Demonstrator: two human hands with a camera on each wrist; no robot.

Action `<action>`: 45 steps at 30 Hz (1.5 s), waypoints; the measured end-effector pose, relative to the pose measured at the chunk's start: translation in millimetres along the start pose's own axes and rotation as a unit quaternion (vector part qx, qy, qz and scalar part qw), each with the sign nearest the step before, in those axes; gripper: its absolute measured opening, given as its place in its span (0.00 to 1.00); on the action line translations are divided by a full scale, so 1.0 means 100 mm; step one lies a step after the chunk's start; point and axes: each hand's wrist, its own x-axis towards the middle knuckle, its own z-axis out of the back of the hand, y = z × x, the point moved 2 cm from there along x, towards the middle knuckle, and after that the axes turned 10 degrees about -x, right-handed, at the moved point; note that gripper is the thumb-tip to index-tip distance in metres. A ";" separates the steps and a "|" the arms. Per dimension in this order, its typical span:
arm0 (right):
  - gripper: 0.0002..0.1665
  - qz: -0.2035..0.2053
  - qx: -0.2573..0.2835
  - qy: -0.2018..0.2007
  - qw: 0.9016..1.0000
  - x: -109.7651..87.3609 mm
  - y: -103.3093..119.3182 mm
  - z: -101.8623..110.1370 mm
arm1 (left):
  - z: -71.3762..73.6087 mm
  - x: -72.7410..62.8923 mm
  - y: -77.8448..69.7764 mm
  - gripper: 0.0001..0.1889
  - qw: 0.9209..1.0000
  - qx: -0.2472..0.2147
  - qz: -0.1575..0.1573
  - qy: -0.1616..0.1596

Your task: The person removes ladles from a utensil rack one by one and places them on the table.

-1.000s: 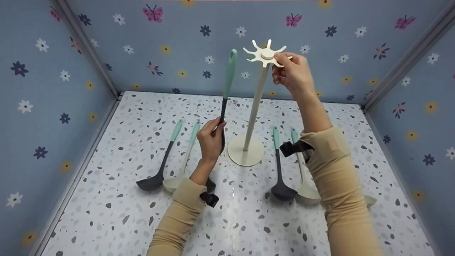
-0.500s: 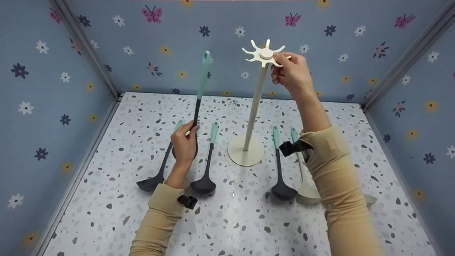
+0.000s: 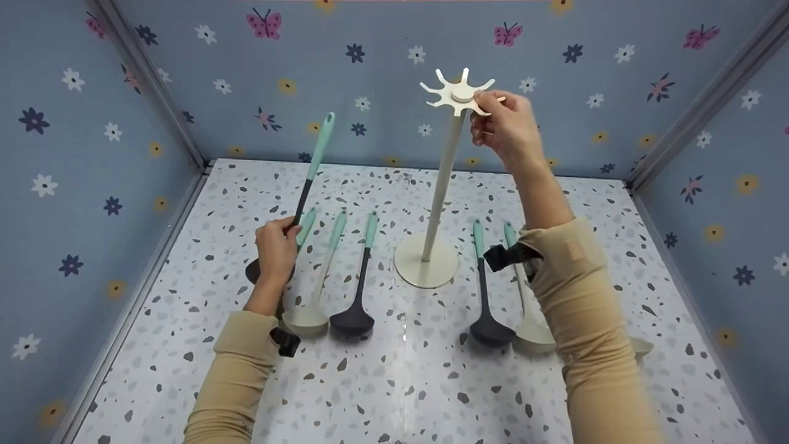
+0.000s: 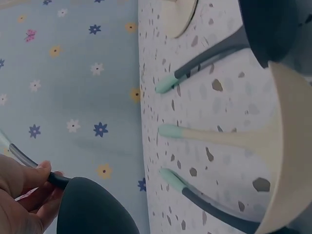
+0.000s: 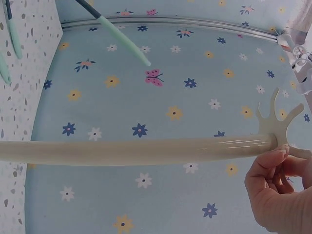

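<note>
In the head view my left hand point(image 3: 275, 250) pinches the dark shaft of a ladle point(image 3: 320, 145), its mint handle pointing up and its bowl low behind the hand. The left wrist view shows that dark bowl point(image 4: 95, 207) right beside the fingers. My right hand point(image 3: 508, 126) grips a prong of the star-shaped top point(image 3: 462, 92) on a cream utensil stand point(image 3: 441, 191). The right wrist view has thumb and fingers pinched there, with the pole point(image 5: 146, 152) running off to the left. A dark ladle with a mint handle point(image 3: 306, 225) lies partly hidden behind my left hand.
Left of the stand's round base point(image 3: 425, 274) lie a cream ladle point(image 3: 306, 319) and a dark ladle point(image 3: 352, 320). To its right are another dark ladle point(image 3: 491, 333), a cream ladle point(image 3: 535, 338), and a cream bowl point(image 3: 641, 347) half covered by my sleeve. Flowered walls enclose the speckled table point(image 3: 394, 394).
My left hand has carried the ladle leftward and somewhat lower, away from the stand, its handle tilting more to the right. My right hand stays on the prong.
</note>
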 end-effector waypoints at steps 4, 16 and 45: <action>0.10 0.001 0.001 0.001 1.000 0.00 0.00 0.01 | 0.08 0.04 0.14 0.09 0.999 0.037 0.020 0.010; 0.10 0.001 -0.026 -0.006 1.000 -0.01 0.01 0.02 | 0.29 0.08 0.53 0.09 0.982 0.141 0.118 0.048; 0.10 0.006 0.000 -0.001 1.000 -0.01 -0.01 0.00 | 0.50 0.03 1.12 0.09 0.930 0.261 0.232 0.118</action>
